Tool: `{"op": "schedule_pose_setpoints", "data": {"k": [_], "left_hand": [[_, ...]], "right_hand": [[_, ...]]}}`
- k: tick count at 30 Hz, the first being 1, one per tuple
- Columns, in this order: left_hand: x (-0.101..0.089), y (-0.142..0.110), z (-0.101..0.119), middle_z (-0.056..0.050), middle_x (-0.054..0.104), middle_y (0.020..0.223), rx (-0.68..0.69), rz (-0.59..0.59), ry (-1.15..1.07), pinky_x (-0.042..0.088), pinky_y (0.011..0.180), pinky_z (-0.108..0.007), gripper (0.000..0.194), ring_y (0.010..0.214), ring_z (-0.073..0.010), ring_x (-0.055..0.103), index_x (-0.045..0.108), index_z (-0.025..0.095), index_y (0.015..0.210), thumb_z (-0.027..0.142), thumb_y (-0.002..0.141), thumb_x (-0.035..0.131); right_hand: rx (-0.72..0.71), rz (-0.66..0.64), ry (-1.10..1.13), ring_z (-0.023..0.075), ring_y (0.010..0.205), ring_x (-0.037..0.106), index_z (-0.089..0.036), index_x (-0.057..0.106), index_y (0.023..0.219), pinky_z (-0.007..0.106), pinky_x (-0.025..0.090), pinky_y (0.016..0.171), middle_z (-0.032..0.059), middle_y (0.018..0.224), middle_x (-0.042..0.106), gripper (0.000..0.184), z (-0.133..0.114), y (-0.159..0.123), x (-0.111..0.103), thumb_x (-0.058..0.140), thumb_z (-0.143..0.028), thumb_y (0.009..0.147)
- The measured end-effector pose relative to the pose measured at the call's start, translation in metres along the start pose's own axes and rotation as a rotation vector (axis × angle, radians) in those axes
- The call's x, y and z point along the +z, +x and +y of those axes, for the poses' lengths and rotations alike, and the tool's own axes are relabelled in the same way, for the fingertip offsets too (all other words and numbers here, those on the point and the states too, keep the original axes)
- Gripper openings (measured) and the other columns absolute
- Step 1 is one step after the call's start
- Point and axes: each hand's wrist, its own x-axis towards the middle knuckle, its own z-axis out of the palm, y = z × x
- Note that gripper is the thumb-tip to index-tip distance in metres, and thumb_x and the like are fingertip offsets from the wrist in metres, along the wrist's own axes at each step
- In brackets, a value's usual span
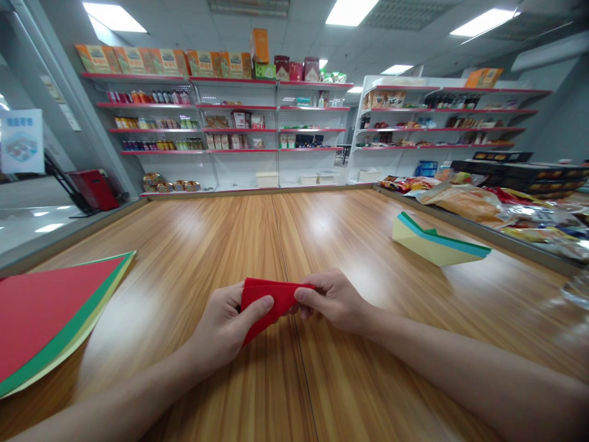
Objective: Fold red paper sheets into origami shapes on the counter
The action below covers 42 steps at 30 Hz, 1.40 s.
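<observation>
A piece of folded red paper (pixel 257 302) is held between both hands above the middle of the wooden table (pixel 230 233). My left hand (pixel 230 325) grips its left part, thumb on top and fingers behind. The thumb and fingers of my right hand (pixel 334 301) pinch its narrow right end. Several layers show along the upper edge of the fold. Part of the paper is hidden behind my fingers. To the right stands a folded paper boat (pixel 432 242) in pale yellow, blue and green. On the left lies a stack of coloured paper sheets (pixel 59 307), red uppermost, green and yellow beneath.
Snack bags (pixel 469 202) and black boxes (pixel 515 175) are piled beyond the table's right edge. A clear plastic item (pixel 577 288) lies at the far right. Shelves with bottles and boxes (pixel 234 116) line the back. A red box (pixel 94 189) stands on the floor at left.
</observation>
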Motion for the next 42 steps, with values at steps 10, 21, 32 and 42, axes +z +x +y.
{"op": "schedule_pose_setpoints", "data": {"k": [10, 21, 32, 42], "left_hand": [[0.001, 0.0005, -0.0007, -0.01, 0.073, 0.08, -0.113, -0.02, -0.145, 0.052, 0.061, -0.026, 0.028, 0.069, -0.0186, 0.067, 0.072, 0.01, 0.094, 0.034, 0.085, 0.059], [0.0014, 0.0019, 0.001, -0.011, 0.073, 0.072, -0.201, -0.053, -0.299, 0.053, 0.056, -0.024, 0.03, 0.061, -0.0176, 0.068, 0.071, 0.007, 0.091, 0.035, 0.083, 0.062], [0.0047, 0.0056, -0.0041, -0.012, 0.072, 0.068, -0.288, 0.03, -0.333, 0.053, 0.052, -0.025, 0.043, 0.052, -0.0175, 0.066, 0.071, 0.006, 0.083, 0.046, 0.085, 0.055], [0.006, 0.0021, -0.0042, -0.014, 0.072, 0.069, -0.268, 0.005, -0.226, 0.052, 0.046, -0.023, 0.049, 0.05, -0.0177, 0.066, 0.068, 0.004, 0.086, 0.049, 0.088, 0.048]], "right_hand": [[-0.048, -0.017, -0.116, 0.0093, 0.048, 0.057, -0.011, 0.067, 0.073, 0.018, 0.042, 0.043, 0.0051, 0.059, 0.064, 0.044, 0.0037, -0.0004, -0.0016, 0.046, -0.046, 0.091], [-0.113, -0.039, -0.305, 0.009, 0.048, 0.056, -0.013, 0.06, 0.063, 0.017, 0.04, 0.044, 0.0036, 0.054, 0.06, 0.051, 0.0056, -0.0021, -0.0047, 0.037, -0.045, 0.095], [-0.021, 0.03, -0.195, 0.0086, 0.046, 0.053, -0.013, 0.057, 0.067, 0.018, 0.038, 0.042, 0.0029, 0.056, 0.059, 0.042, 0.0081, 0.0, -0.004, 0.051, -0.049, 0.087], [0.14, -0.018, 0.103, 0.0069, 0.042, 0.051, -0.013, 0.055, 0.065, 0.015, 0.035, 0.037, 0.0012, 0.053, 0.057, 0.046, 0.0032, -0.0021, 0.0008, 0.047, -0.051, 0.089]]}}
